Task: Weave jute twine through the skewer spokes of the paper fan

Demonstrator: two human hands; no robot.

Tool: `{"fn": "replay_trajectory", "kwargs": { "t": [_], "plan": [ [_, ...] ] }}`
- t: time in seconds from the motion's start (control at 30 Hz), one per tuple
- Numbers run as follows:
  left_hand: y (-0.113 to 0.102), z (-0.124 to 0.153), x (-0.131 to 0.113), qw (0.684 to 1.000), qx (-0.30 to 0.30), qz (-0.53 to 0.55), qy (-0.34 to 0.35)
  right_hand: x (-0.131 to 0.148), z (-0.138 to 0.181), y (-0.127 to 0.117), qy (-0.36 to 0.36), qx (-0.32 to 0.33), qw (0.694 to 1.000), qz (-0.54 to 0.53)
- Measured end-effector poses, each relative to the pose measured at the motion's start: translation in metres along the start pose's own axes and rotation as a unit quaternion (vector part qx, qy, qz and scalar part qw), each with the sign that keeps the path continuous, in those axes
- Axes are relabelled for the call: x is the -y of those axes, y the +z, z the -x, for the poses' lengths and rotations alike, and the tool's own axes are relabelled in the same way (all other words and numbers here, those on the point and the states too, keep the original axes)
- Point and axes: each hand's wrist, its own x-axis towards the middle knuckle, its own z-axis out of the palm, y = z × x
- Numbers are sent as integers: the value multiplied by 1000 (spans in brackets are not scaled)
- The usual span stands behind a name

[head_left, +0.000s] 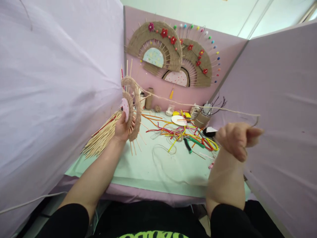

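Note:
My left hand (121,127) is closed around the lower inner part of a woven fan (136,99), held up off the table on its edge. Thin wooden sticks radiate from it through two bands of wound twine, and a pink dotted half-round (125,109) sits at its centre. From the fan's top a strand of jute twine (183,101) stretches to the right. Out at the right, my right hand (237,138) is raised with its fingers closed on that twine. A loose length of the twine hangs below, blurred, down toward the table.
A bundle of wooden sticks (104,135) lies at the left. Green-handled pliers (194,142), scissors (210,144) and colourful pipe cleaners (162,130) spread over the table's right half. Cups and a twine spool (149,98) stand behind. Finished fans (135,39) hang on the pink back panel.

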Motion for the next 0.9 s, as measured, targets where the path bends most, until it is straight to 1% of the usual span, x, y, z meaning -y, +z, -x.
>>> {"fn": "replay_trajectory", "kwargs": {
  "t": [0.03,0.07,0.1,0.17,0.2,0.27,0.33,0.37,0.43,0.47,0.5,0.53,0.6,0.7,0.83,0.9],
  "plan": [
    [1,0,0,1000,-4,-1,-3,2,7,-2,-4,-22,1000,18],
    [1,0,1,1000,-4,1,-7,4,12,-3,10,-55,998,42],
    [2,1,1,1000,-2,5,-12,4,15,-2,43,-90,993,70],
    [3,1,1,1000,2,11,-23,2,14,1,142,-149,969,139],
    [3,1,1,1000,2,13,-27,-2,11,3,201,-159,950,178],
    [2,1,1,999,-1,12,-31,-15,1,3,294,-145,906,269],
    [2,0,2,999,-4,12,-30,-36,-11,-2,355,-95,855,366],
    [1,-1,2,999,-3,13,-30,-48,-18,-6,376,-69,825,416],
    [1,-1,2,999,0,16,-28,-77,-29,-17,406,-59,752,516],
    [1,-1,2,1000,2,17,-25,-91,-35,-22,412,-53,721,555],
    [2,-1,2,1000,4,16,-23,-105,-41,-26,417,-36,695,584],
    [2,0,2,1000,6,15,-21,-117,-46,-30,419,-10,680,601],
    [3,1,1,1000,8,11,-21,-136,-56,-34,416,13,673,611],
    [3,1,0,999,15,12,-29,-153,-66,-36,402,44,673,619],
    [2,1,1,999,22,7,-25,-163,-75,-33,393,79,662,633],
    [1,0,1,999,27,8,-24,-164,-79,-32,389,84,654,643]
  ]
}}
